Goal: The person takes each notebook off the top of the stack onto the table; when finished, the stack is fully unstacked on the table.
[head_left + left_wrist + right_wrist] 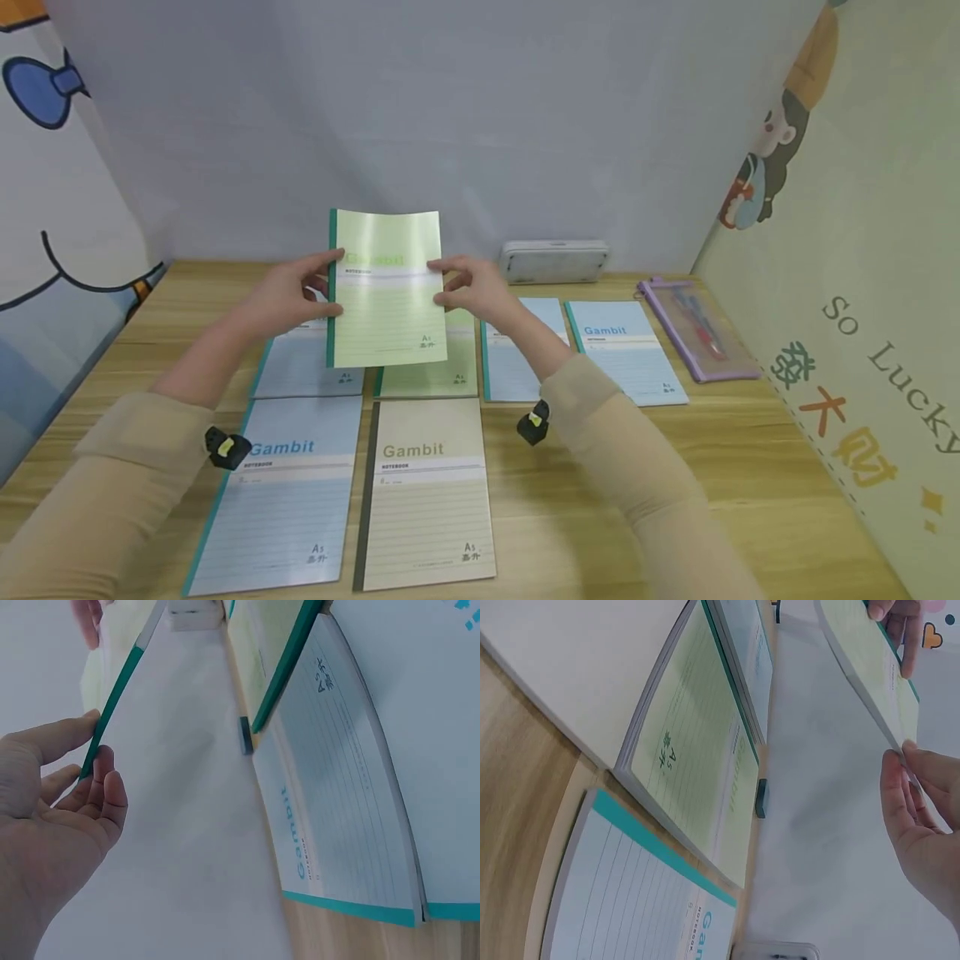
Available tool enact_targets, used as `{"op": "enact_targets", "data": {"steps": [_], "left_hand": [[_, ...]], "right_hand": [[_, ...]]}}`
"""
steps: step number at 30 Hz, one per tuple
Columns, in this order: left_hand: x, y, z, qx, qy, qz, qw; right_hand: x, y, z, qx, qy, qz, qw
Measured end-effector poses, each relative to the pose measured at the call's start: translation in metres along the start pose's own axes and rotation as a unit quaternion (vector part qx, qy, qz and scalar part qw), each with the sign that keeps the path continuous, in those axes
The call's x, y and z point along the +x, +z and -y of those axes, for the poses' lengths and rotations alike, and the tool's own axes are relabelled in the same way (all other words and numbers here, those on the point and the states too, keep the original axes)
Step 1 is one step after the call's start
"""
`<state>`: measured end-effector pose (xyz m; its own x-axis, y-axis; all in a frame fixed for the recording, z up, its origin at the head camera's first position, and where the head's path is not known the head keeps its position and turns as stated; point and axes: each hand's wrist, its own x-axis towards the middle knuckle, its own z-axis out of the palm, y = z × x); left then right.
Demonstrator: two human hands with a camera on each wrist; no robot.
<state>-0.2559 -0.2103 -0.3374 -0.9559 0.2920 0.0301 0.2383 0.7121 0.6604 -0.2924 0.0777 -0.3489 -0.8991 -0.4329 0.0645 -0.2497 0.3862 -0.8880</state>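
A light green notebook [390, 333] with a dark green spine is held upright above the table, its cover facing me. My left hand [277, 296] pinches its spine edge between thumb and fingers, as the left wrist view also shows. At the opposite edge, my right hand [480, 292] pinches it with thumb and fingers. Below and behind it lies a second green notebook [465, 354], partly covered in the head view. To its left rests a blue notebook [300, 367], its upper part hidden by the left hand and the raised notebook.
Nearer me lie a blue notebook [277, 517] and a beige notebook [427, 525]. On the right are two more blue notebooks [517, 371], [626, 358], then a purple-edged zip pouch [701, 333] with pens inside. A white case [555, 262] stands against the back cloth.
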Motion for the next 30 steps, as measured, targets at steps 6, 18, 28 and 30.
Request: {"op": "enact_targets", "data": {"steps": [6, 18, 28, 30], "left_hand": [[-0.001, 0.008, -0.024, 0.017, 0.017, -0.009, 0.9997], [-0.002, 0.029, -0.063, -0.001, 0.041, -0.023, 0.9989], [-0.007, 0.061, -0.084, -0.007, 0.092, -0.019, 0.9956], [-0.009, 0.067, -0.089, -0.003, 0.098, -0.020, 0.9950]], "right_hand": [[-0.017, -0.020, 0.004, -0.014, 0.007, -0.007, 0.9998], [-0.050, -0.058, 0.012, -0.095, -0.029, -0.019, 0.9949], [-0.084, -0.082, 0.005, -0.128, -0.028, -0.008, 0.9913], [-0.093, -0.088, 0.005, -0.139, -0.027, -0.003, 0.9899]]}}
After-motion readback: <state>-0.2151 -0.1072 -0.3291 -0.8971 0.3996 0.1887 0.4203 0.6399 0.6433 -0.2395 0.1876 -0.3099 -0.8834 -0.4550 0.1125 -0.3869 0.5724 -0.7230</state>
